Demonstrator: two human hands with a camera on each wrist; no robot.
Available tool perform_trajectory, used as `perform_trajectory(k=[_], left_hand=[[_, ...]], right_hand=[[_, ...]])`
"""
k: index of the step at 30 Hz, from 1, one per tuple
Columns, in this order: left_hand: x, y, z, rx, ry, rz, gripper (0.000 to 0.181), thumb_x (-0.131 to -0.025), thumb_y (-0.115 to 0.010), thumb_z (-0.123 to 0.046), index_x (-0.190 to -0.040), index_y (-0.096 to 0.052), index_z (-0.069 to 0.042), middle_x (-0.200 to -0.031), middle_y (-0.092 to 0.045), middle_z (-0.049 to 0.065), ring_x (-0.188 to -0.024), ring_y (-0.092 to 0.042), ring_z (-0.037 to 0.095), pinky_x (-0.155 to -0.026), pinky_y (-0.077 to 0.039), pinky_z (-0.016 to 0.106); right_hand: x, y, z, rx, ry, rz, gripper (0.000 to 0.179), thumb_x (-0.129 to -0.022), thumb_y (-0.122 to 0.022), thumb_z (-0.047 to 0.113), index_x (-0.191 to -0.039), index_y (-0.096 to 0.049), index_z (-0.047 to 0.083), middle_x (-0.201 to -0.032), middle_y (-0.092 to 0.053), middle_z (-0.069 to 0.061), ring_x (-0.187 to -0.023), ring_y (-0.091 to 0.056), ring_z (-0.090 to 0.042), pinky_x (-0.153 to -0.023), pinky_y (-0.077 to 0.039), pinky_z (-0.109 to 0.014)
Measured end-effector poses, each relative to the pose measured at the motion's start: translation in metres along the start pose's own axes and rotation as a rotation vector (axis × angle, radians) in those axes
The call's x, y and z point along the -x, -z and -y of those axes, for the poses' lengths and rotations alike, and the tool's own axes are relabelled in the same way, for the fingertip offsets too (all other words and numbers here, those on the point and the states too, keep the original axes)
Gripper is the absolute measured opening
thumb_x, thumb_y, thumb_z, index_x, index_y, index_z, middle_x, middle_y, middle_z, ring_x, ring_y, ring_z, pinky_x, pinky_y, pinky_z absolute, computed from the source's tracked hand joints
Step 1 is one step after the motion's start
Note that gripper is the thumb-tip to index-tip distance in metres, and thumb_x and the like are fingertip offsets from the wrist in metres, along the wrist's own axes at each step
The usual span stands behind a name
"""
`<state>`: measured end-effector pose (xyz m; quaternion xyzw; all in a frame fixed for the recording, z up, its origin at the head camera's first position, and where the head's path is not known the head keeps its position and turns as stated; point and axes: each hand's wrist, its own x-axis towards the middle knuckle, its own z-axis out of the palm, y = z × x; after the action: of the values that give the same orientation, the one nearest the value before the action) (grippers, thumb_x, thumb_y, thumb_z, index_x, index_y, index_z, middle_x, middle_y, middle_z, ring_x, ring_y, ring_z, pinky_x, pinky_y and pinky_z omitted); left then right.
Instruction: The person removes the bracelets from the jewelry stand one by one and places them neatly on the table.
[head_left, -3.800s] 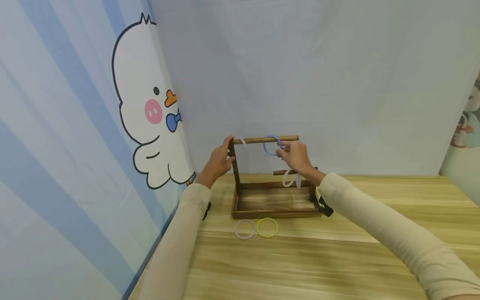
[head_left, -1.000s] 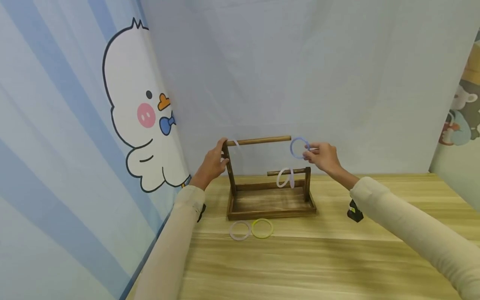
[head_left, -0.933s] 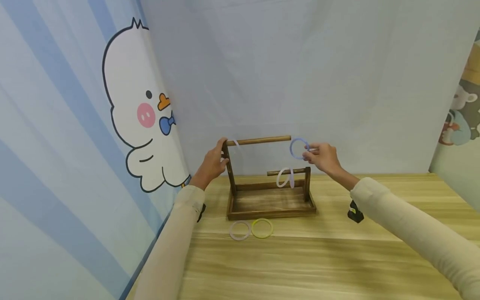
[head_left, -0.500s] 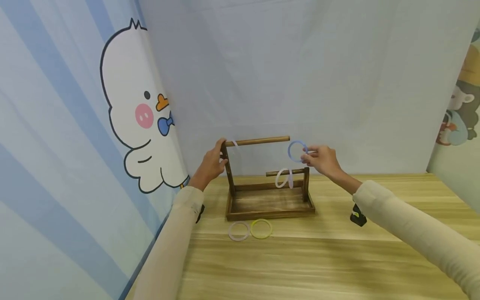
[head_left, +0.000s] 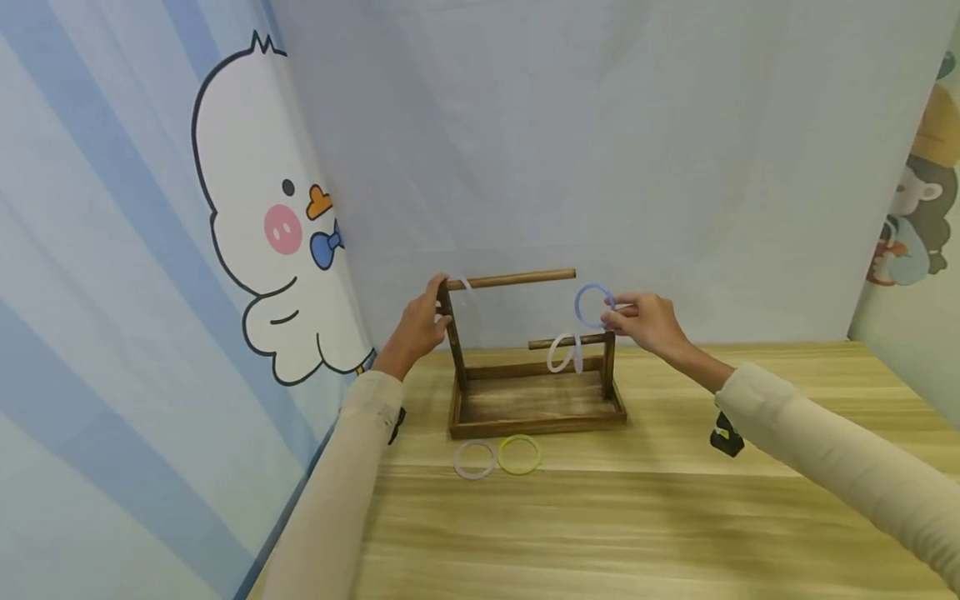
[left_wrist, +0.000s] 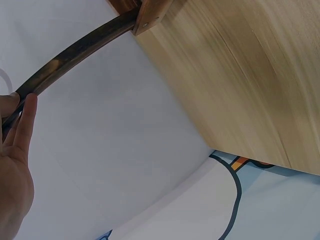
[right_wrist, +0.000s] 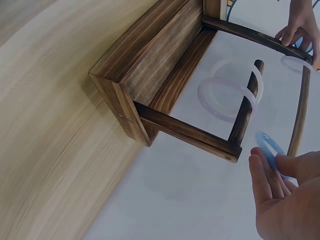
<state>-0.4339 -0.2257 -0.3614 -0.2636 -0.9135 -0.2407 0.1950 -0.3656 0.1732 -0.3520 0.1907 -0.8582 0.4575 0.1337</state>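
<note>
A dark wooden two-bar rack (head_left: 536,428) with a tray base stands on the table. My left hand (head_left: 416,333) grips the top of its tall left post. My right hand (head_left: 648,325) pinches a blue bangle (head_left: 577,306) by its right side, held upright, apart from the rack. In the head view it appears right of the upper bar's (head_left: 525,277) free end and above the lower bar (head_left: 538,344). One pale bangle (head_left: 466,284) hangs at the upper bar's left end. A white bangle (head_left: 550,357) and a lilac bangle (head_left: 578,358) hang on the lower bar.
In front of the rack, a pale pinkish bangle (head_left: 474,478) and a yellow bangle (head_left: 520,473) lie flat side by side on the wooden table (head_left: 570,533). A grey cloth wall (head_left: 637,150) rises behind, and a striped curtain (head_left: 112,333) stands at the left.
Since the oldest frame, my right hand has moved the blue bangle from the upper bar rightward beyond its free end, then slightly lower. My left hand has kept its grip on the post.
</note>
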Motion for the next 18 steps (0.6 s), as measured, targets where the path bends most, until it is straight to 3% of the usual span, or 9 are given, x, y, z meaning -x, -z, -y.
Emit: perform_trajectory(k=[5,12,18], left_hand=[[0.0007,0.0015,-0.0003,0.001,0.008,-0.001,0.074,-0.099,-0.066,0.005,-0.159,-0.024,-0.004,-0.125,-0.062,0.025,-0.109,-0.070,0.040,-0.090,-0.061,0.045],[0.0006,0.0023,-0.0013,0.005,0.003,0.002,0.075,-0.098,-0.066,0.005,-0.159,-0.024,-0.004,-0.125,-0.062,0.026,-0.109,-0.070,0.040,-0.090,-0.062,0.045],[-0.0008,0.0000,-0.0002,0.008,0.006,0.003,0.074,-0.098,-0.067,0.005,-0.159,-0.024,-0.004,-0.125,-0.062,0.025,-0.109,-0.070,0.039,-0.090,-0.062,0.045]], right_hand=[[0.0012,-0.0006,0.0024,0.024,0.015,0.023,0.031,-0.101,-0.067,0.003,-0.127,-0.066,-0.014,-0.104,-0.074,-0.029,-0.095,-0.075,-0.042,-0.075,-0.064,-0.028],[0.0046,-0.0014,0.0059,0.044,0.016,0.048,0.034,-0.099,-0.071,0.005,-0.127,-0.066,-0.013,-0.105,-0.074,-0.028,-0.093,-0.076,-0.041,-0.074,-0.065,-0.032],[0.0086,-0.0010,0.0090,-0.007,-0.022,0.074,0.040,-0.099,-0.070,0.003,-0.133,-0.061,-0.014,-0.106,-0.074,-0.029,-0.094,-0.075,-0.043,-0.072,-0.063,-0.023]])
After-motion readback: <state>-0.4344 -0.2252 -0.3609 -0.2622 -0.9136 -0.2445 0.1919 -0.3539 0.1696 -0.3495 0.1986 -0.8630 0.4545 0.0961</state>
